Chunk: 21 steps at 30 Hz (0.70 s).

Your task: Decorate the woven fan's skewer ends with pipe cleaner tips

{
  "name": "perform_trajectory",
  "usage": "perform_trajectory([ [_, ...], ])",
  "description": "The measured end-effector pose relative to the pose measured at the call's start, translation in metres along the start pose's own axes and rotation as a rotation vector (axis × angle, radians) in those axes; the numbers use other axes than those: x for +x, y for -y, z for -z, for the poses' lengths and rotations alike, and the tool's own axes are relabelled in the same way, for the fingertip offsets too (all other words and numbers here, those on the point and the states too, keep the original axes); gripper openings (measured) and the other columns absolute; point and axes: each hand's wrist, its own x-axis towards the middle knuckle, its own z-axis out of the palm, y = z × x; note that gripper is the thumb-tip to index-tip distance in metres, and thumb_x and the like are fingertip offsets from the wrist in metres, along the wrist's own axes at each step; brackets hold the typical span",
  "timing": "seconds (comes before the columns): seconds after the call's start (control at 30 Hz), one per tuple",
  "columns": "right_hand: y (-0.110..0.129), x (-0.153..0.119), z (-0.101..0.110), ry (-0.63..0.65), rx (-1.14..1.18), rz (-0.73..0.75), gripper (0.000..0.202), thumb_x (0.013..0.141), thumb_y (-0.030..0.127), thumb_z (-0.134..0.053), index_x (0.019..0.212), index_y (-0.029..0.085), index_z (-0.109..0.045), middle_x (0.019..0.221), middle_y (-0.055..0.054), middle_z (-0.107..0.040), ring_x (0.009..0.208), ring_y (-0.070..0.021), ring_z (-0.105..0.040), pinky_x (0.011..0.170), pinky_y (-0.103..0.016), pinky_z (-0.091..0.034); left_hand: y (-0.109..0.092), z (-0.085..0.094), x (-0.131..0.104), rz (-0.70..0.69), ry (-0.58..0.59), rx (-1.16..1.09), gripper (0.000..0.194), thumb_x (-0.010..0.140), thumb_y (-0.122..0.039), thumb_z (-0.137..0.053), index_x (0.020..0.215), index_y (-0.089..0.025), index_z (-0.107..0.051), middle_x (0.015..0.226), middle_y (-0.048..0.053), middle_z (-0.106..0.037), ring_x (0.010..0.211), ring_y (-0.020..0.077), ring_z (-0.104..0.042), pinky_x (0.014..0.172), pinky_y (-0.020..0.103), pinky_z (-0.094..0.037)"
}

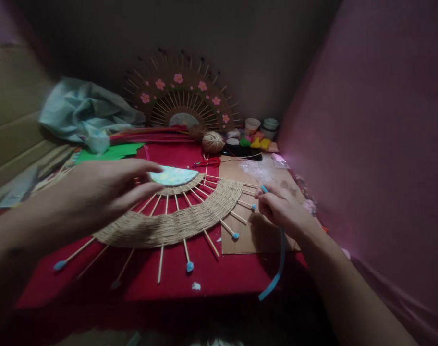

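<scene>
A fan-shaped piece lies on the red cloth: a woven tan band point(168, 228) on thin wooden sticks point(186, 250), with a pale blue-green half-disc point(176, 176) at its centre. Several stick ends carry blue tips point(189, 266); others are bare. My left hand point(114, 185) is over the fan's left side, thumb and fingers apart near the half-disc; whether it touches is unclear. On the right, my right hand point(282, 204) pinches a narrow blue strip point(282, 259). A short end sticks up above the fingers, and the long end hangs past the table's front edge.
Against the back wall stands a finished-looking fan with pink flowers point(178, 78). A twine ball point(213, 142), cups point(252, 126) and coloured clay packets point(260, 143) sit before it. A brown board point(237, 240) lies at right; crumpled cloth point(89, 108) and green sheets point(111, 152) at left.
</scene>
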Motion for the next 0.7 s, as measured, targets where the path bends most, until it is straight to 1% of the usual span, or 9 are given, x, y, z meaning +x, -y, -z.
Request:
perform_trajectory([
  [0.07, 0.004, -0.002, -0.001, 0.092, 0.068, -0.036, 0.005, 0.069, 0.019, -0.041, 0.071, 0.020, -0.045, 0.047, 0.006, -0.041, 0.043, -0.0087, -0.036, 0.043, -0.022, -0.024, -0.039, -0.007, 0.021, -0.144, 0.008, -0.123, 0.030, 0.090, -0.038, -0.049, 0.114, -0.022, -0.058, 0.084, -0.001, -0.066, 0.066, 0.0085, -0.055, 0.060, 0.019, -0.037],
  [0.1, 0.006, -0.003, -0.001, 0.140, 0.096, -0.051, 0.007, 0.066, 0.018, -0.042, 0.072, 0.021, -0.045, 0.047, 0.007, -0.039, 0.042, -0.0082, -0.034, 0.042, -0.022, -0.022, -0.056, -0.011, 0.030, -0.242, -0.046, -0.174, 0.028, 0.090, -0.034, -0.049, 0.115, -0.022, -0.057, 0.085, 0.000, -0.065, 0.067, 0.0088, -0.056, 0.060, 0.019, -0.038],
  [0.13, 0.007, -0.004, -0.001, 0.191, 0.128, -0.064, 0.008, 0.065, 0.017, -0.042, 0.072, 0.021, -0.044, 0.047, 0.007, -0.038, 0.042, -0.0078, -0.033, 0.041, -0.021, -0.020, -0.071, -0.016, 0.037, -0.317, -0.043, -0.196, 0.030, 0.090, -0.031, -0.049, 0.118, -0.022, -0.055, 0.091, 0.001, -0.064, 0.071, 0.0097, -0.057, 0.062, 0.020, -0.039],
  [0.2, 0.011, -0.005, 0.001, 0.273, 0.170, -0.053, 0.009, 0.064, 0.016, -0.044, 0.072, 0.020, -0.044, 0.049, 0.007, -0.038, 0.043, -0.0068, -0.031, 0.041, -0.020, -0.020, -0.094, -0.026, 0.049, -0.436, -0.017, -0.157, 0.031, 0.090, -0.026, -0.048, 0.121, -0.022, -0.052, 0.097, 0.003, -0.061, 0.073, 0.0111, -0.056, 0.059, 0.021, -0.038],
  [0.27, 0.016, -0.007, 0.004, 0.302, 0.173, 0.004, 0.011, 0.062, 0.014, -0.044, 0.071, 0.020, -0.044, 0.051, 0.007, -0.039, 0.044, -0.0058, -0.031, 0.042, -0.019, -0.021, -0.109, -0.035, 0.058, -0.488, 0.047, -0.062, 0.028, 0.089, -0.022, -0.047, 0.117, -0.020, -0.055, 0.097, 0.004, -0.059, 0.071, 0.0124, -0.055, 0.055, 0.022, -0.034],
  [0.37, 0.021, -0.010, 0.010, 0.308, 0.156, 0.061, 0.010, 0.062, 0.011, -0.043, 0.068, 0.019, -0.044, 0.050, 0.008, -0.036, 0.044, -0.0047, -0.028, 0.042, -0.019, -0.021, -0.120, -0.046, 0.069, -0.513, 0.112, -0.022, 0.022, 0.086, -0.019, -0.049, 0.105, -0.017, -0.060, 0.092, 0.004, -0.059, 0.067, 0.0125, -0.052, 0.052, 0.023, -0.030],
  [0.47, 0.020, -0.010, 0.016, 0.283, 0.156, 0.052, 0.002, 0.069, 0.017, -0.048, 0.068, 0.019, -0.046, 0.049, 0.008, -0.038, 0.043, -0.0048, -0.030, 0.042, -0.019, -0.021, -0.120, -0.056, 0.081, -0.513, 0.081, -0.138, 0.017, 0.087, -0.022, -0.047, 0.092, -0.017, -0.063, 0.084, 0.003, -0.060, 0.064, 0.0112, -0.051, 0.053, 0.023, -0.031],
  [0.6, 0.015, 0.004, 0.027, 0.157, 0.108, 0.072, 0.024, 0.078, 0.032, -0.053, 0.060, 0.018, -0.047, 0.047, 0.005, -0.044, 0.041, -0.0048, -0.032, 0.042, -0.022, -0.020, -0.116, -0.068, 0.100, -0.403, 0.079, -0.306, 0.016, 0.085, -0.018, -0.051, 0.075, -0.015, -0.064, 0.073, 0.001, -0.062, 0.064, 0.0101, -0.052, 0.058, 0.021, -0.035],
  [0.7, 0.015, 0.024, 0.037, 0.051, -0.112, 0.122, 0.028, 0.079, 0.029, -0.055, 0.054, 0.016, -0.052, 0.045, 0.002, -0.048, 0.041, -0.0056, -0.033, 0.044, -0.024, -0.021, -0.115, -0.077, 0.118, -0.295, 0.140, -0.313, 0.015, 0.082, -0.018, -0.054, 0.073, -0.014, -0.067, 0.067, 0.001, -0.062, 0.061, 0.0102, -0.051, 0.057, 0.022, -0.034],
])
